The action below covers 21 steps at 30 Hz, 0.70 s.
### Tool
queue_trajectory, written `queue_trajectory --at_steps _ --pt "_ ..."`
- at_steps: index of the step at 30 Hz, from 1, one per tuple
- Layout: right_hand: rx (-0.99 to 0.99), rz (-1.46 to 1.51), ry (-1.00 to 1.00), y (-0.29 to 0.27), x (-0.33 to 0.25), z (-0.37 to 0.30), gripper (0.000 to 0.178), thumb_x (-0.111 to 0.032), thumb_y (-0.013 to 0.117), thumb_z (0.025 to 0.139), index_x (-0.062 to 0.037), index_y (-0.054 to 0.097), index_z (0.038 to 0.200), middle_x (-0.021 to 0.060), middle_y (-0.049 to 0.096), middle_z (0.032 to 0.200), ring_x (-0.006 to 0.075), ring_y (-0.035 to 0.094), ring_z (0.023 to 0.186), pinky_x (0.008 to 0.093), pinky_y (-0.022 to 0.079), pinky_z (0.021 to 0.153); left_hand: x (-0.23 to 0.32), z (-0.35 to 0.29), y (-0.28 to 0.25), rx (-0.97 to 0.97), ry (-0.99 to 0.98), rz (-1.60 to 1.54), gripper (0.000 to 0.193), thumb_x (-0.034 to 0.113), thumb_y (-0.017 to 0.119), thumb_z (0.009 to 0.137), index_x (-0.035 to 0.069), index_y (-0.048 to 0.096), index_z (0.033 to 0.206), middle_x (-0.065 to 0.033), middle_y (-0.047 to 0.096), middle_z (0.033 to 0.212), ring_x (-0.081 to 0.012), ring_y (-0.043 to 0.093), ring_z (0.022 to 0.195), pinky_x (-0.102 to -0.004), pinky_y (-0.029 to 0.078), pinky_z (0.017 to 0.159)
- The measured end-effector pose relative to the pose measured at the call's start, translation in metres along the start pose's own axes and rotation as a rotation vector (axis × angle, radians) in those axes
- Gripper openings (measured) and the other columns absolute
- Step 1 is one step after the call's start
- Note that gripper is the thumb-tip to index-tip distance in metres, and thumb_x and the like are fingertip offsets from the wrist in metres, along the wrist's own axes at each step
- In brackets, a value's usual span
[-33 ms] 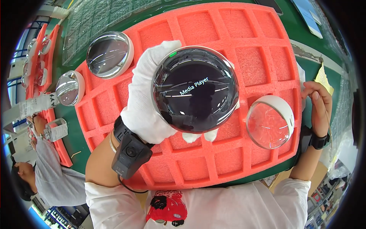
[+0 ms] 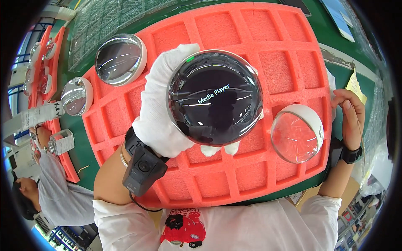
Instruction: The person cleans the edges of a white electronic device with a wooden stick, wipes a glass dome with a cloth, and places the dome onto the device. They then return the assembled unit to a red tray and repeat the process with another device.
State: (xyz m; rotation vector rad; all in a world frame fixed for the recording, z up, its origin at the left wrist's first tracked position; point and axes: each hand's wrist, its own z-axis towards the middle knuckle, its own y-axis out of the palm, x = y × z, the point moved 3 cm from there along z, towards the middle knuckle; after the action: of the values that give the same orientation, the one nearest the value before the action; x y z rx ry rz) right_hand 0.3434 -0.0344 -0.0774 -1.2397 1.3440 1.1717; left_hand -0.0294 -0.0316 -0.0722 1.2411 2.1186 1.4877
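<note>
My left hand (image 2: 161, 113), in a white glove, is wrapped round a round glass dome (image 2: 215, 98) with a dark front. Its face glows with small white lettering and a green mark near the upper rim. Gloved fingertips show beneath its lower edge. Past the right edge of the red foam tray (image 2: 295, 90) is my right hand (image 2: 351, 113), bare, with a dark watch on the wrist. Its fingers are bent and drawn together near something white at the tray's edge; what they hold is not clear. A clear dome with a white collar (image 2: 295, 136) lies tilted on the tray nearby.
Two more glass domes sit at the tray's left: a larger one (image 2: 119, 60) and a smaller one (image 2: 76, 97). Clear plastic trays (image 2: 113, 29) lie at the back. Far left, a person in grey (image 2: 63, 188) works beside red foam holding more domes. Yellowish paper (image 2: 356, 88) hangs at right.
</note>
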Motion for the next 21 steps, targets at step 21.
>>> queue_trajectory --at_steps 21 --pt "0.547 1.838 0.507 -0.009 0.026 -0.002 0.031 -0.018 0.047 0.097 0.0048 0.060 0.113 0.0043 0.061 0.086 0.0119 0.054 0.083 0.0261 0.040 0.081 0.006 0.001 -0.017 -0.038 0.104 -0.008 0.044 0.041 0.048 0.093 0.001 0.059 0.109 -0.0184 0.067 0.095 -0.0287 0.062 0.055 -0.0360 0.046 0.036"
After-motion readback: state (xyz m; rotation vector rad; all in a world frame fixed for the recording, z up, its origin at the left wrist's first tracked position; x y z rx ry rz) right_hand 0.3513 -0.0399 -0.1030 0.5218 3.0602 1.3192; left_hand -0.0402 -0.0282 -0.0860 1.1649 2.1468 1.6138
